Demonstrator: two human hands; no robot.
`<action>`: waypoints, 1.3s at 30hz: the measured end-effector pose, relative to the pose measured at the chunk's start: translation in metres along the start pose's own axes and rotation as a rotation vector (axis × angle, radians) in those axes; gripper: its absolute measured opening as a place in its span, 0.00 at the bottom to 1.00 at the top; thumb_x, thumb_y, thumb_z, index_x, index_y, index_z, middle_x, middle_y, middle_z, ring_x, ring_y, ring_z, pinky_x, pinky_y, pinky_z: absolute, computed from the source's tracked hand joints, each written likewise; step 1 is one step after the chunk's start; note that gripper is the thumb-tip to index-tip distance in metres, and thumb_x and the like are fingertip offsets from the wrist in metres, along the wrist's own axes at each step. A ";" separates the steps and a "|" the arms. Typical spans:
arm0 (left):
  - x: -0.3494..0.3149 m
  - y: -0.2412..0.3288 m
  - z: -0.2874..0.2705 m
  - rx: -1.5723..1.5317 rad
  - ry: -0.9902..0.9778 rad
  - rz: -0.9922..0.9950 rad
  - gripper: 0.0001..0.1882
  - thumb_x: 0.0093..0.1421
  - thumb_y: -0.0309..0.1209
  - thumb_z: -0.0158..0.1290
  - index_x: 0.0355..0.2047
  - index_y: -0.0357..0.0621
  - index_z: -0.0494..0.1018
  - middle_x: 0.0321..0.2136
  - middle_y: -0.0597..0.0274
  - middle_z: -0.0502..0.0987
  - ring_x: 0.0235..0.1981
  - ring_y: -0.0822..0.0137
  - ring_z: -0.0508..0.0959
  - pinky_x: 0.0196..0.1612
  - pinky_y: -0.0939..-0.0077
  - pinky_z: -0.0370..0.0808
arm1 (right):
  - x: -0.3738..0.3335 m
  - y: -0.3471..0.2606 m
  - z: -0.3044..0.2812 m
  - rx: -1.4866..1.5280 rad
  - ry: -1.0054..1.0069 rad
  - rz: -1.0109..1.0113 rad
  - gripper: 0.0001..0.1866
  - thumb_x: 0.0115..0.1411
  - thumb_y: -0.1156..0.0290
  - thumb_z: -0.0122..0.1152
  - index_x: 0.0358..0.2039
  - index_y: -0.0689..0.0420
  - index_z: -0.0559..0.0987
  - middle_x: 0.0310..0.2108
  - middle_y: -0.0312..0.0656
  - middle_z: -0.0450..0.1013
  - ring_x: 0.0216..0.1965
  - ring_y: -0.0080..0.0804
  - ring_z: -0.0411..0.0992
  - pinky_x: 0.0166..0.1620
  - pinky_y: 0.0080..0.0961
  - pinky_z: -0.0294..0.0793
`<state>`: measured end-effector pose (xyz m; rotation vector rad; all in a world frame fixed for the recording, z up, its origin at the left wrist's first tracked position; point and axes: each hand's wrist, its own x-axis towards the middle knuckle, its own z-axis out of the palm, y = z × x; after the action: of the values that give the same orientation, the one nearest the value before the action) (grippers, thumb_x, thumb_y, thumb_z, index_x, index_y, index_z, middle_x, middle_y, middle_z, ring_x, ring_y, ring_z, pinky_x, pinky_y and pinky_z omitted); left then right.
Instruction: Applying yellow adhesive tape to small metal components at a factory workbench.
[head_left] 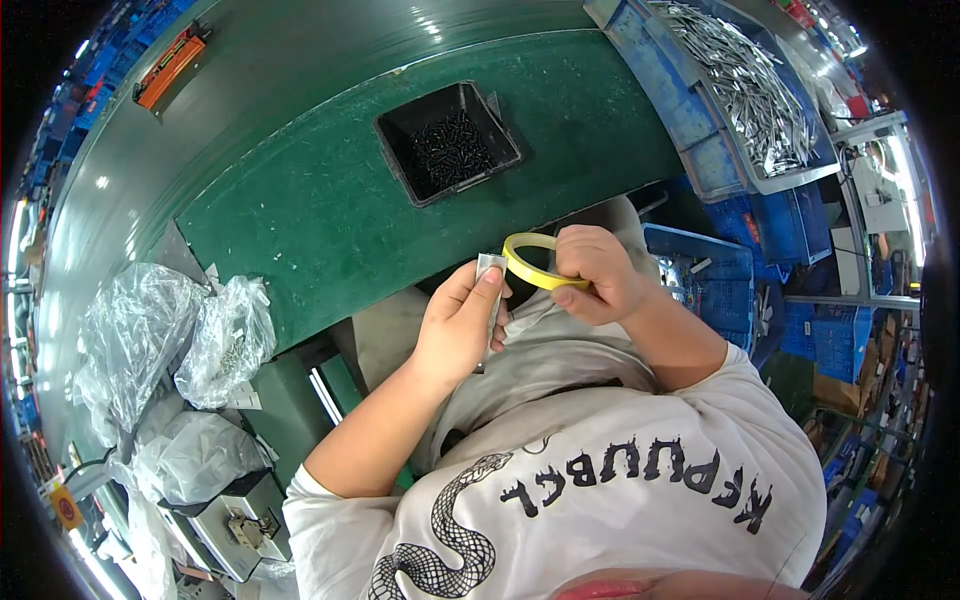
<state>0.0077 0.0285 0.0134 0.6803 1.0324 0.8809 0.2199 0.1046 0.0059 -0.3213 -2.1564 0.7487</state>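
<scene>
Two hands working above your lap | right hand [600, 272] is pinching the yellow tape roll [535, 262] | left hand [462, 318] is gripping a small metal strip [489, 272] touching it | risk: tape sticking crooked if the strip is tilting.

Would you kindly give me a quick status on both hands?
Left hand pinches a small metal piece. Right hand grips yellow tape roll. Both above the lap; nothing between them.
</scene>
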 end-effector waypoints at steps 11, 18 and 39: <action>0.004 0.001 -0.015 -0.500 -0.107 0.001 0.18 0.65 0.47 0.51 0.36 0.44 0.69 0.26 0.62 0.74 0.26 0.69 0.73 0.23 0.73 0.68 | 0.008 -0.011 0.009 -0.056 -0.165 -0.117 0.14 0.61 0.57 0.60 0.28 0.55 0.76 0.34 0.35 0.76 0.39 0.38 0.69 0.52 0.47 0.58; -0.002 0.006 -0.010 -0.522 -0.098 0.069 0.12 0.62 0.39 0.56 0.37 0.44 0.71 0.29 0.59 0.78 0.23 0.72 0.73 0.22 0.77 0.68 | 0.007 -0.020 0.012 -0.127 -0.278 0.063 0.07 0.52 0.63 0.63 0.28 0.51 0.79 0.38 0.33 0.76 0.55 0.43 0.66 0.61 0.51 0.46; -0.006 0.005 0.007 -0.084 0.150 0.269 0.03 0.61 0.25 0.57 0.32 0.40 0.76 0.22 0.71 0.74 0.20 0.81 0.69 0.22 0.85 0.65 | 0.020 -0.033 0.030 0.049 -0.182 0.590 0.14 0.55 0.74 0.51 0.41 0.60 0.78 0.41 0.46 0.74 0.48 0.46 0.69 0.54 0.40 0.62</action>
<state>0.0112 0.0252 0.0221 0.6999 1.0454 1.2179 0.1851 0.0756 0.0236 -0.9181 -2.2224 1.1920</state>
